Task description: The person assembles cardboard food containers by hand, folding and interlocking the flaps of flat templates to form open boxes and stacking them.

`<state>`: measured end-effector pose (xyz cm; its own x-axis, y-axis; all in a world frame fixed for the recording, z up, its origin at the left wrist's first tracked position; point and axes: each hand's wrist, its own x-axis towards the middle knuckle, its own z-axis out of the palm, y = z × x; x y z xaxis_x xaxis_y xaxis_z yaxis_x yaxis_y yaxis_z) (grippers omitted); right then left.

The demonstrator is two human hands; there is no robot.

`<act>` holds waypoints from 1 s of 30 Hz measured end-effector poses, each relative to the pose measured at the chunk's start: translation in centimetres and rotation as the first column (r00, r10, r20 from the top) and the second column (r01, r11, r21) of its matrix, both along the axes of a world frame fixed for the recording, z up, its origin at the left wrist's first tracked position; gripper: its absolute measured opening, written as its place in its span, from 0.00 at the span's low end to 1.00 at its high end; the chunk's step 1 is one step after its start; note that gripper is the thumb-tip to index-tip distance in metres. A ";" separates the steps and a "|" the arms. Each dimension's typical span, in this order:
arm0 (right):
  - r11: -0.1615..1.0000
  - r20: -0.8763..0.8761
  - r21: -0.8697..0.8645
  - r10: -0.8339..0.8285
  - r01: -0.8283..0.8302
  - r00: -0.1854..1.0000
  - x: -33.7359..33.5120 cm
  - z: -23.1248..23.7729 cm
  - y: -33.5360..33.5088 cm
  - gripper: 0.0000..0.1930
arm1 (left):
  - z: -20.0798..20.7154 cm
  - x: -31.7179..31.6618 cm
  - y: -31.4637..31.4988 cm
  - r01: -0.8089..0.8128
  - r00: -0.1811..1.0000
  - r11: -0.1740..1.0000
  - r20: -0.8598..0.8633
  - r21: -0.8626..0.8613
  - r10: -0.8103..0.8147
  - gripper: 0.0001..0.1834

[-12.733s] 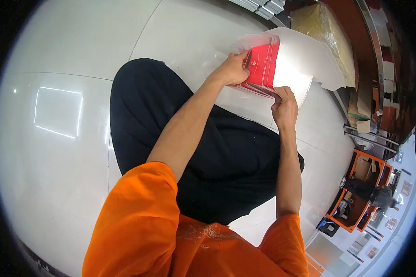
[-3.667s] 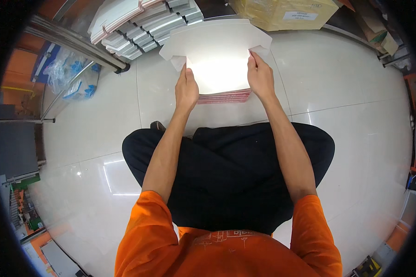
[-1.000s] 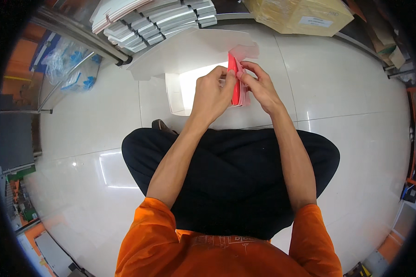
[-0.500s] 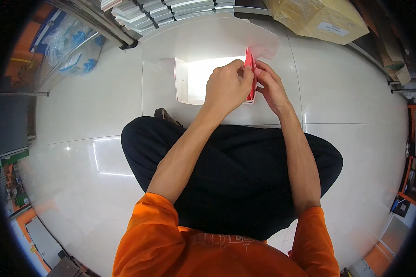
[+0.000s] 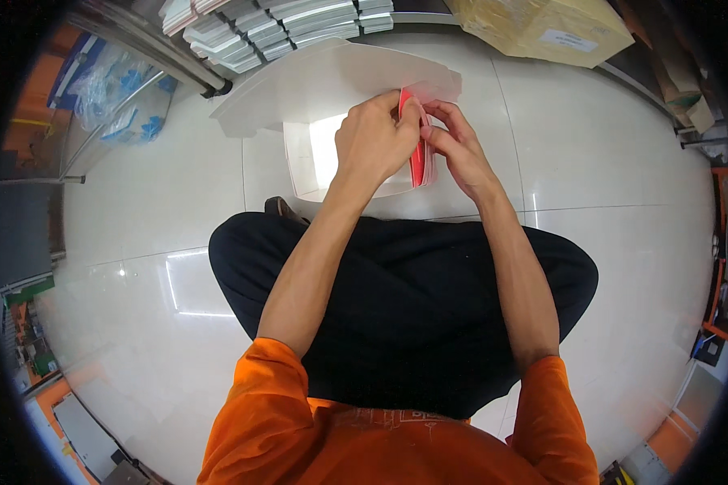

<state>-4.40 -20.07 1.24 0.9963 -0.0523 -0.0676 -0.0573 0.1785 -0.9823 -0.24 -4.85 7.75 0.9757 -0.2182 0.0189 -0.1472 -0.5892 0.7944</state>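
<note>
A flat white cardboard box blank [image 5: 323, 89] with a red printed side lies on the glossy floor in front of my crossed legs. One red flap [image 5: 418, 158] stands upright along its right edge. My left hand [image 5: 376, 141] pinches that flap from the left, fingers closed on its top. My right hand [image 5: 457, 149] grips the same flap from the right, thumb and fingers pressed against it. A white side panel [image 5: 299, 162] of the blank is folded up at the left.
Stacks of flat white blanks [image 5: 259, 28] lie at the top beside a metal rack leg [image 5: 150, 48]. A brown cardboard carton [image 5: 542, 28] stands at the top right. Blue plastic bags [image 5: 121, 105] rest at the upper left. Orange crates sit at the right rim.
Over the last second both hands stayed closed on the upright red flap. Earlier, the blank lay flat under both hands.
</note>
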 end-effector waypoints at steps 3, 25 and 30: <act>0.999 -0.020 -0.039 0.007 -0.008 1.000 -0.1 0.2 -0.2 0.29 | 0.2 0.1 -0.1 0.019 1.000 0.997 0.011 0.080 -0.020 0.19; 0.979 0.001 -0.084 -0.186 0.185 0.983 0.1 0.6 0.5 0.21 | -0.3 -0.7 -0.9 0.106 0.993 0.990 0.040 0.094 -0.110 0.24; 0.982 0.023 -0.052 -0.181 0.182 0.983 0.2 -0.4 0.0 0.26 | -0.7 -1.1 -1.8 0.080 0.991 0.990 0.101 0.118 -0.092 0.25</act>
